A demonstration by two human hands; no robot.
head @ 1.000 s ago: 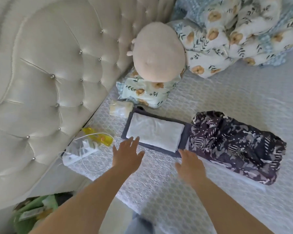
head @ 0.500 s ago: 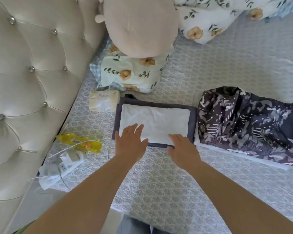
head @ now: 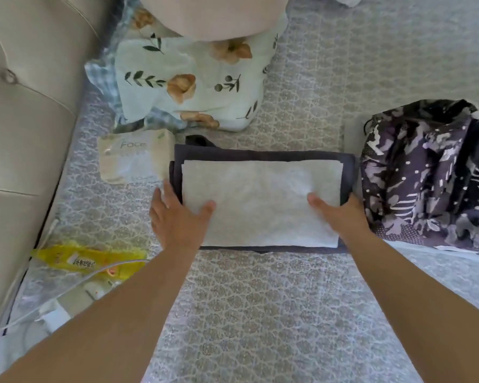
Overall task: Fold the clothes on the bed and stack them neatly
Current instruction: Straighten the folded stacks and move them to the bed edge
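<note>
Both hands grip the small stack — white cloth [head: 260, 200] on a dark towel [head: 263, 156]. The left hand [head: 174, 214] and right hand [head: 340, 214] each clamp a near corner, thumb on top, fingers apparently tucked beneath. Likely step: lifting the stack, perhaps onto the patterned garment [head: 432, 175] beside the right hand — level, both sides together.

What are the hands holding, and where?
The folded stack, white cloth on dark cloth: left hand grips its left end, right hand its right end, thumbs on top.
</note>
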